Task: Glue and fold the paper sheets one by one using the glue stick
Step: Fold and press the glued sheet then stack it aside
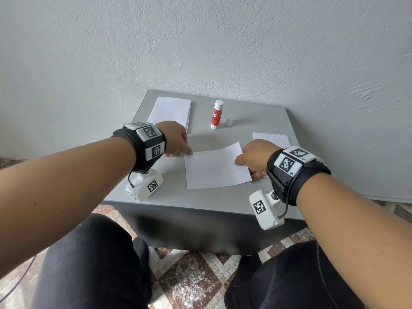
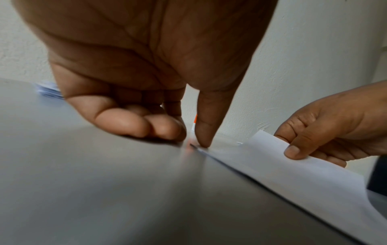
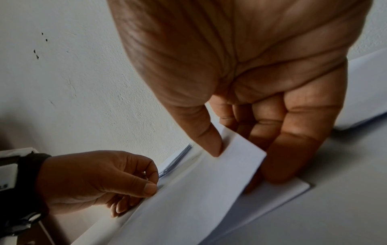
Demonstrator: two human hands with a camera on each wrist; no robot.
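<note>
We see the paper sheet (image 1: 217, 167) lying on the tabletop (image 1: 200, 197) between the hands. The left hand (image 1: 176, 139) pins its left edge with the thumb, other fingers curled; the right hand (image 1: 254, 156) pinches the lifted right edge. The glue stick (image 1: 217, 114) stands upright beyond.

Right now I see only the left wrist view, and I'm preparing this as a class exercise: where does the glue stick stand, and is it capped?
Observer: The glue stick stands upright at the back of the table; a small cylinder, likely its cap, stands apart to its right.
Operator: What are the right fingers doing beneath the sheet?
Observer: The right hand pinches the raised flap of the sheet, thumb on top and fingers under it.
Operator: Any paper beyond that hand?
Observer: Yes, a second paper lies flat just behind it.
</note>
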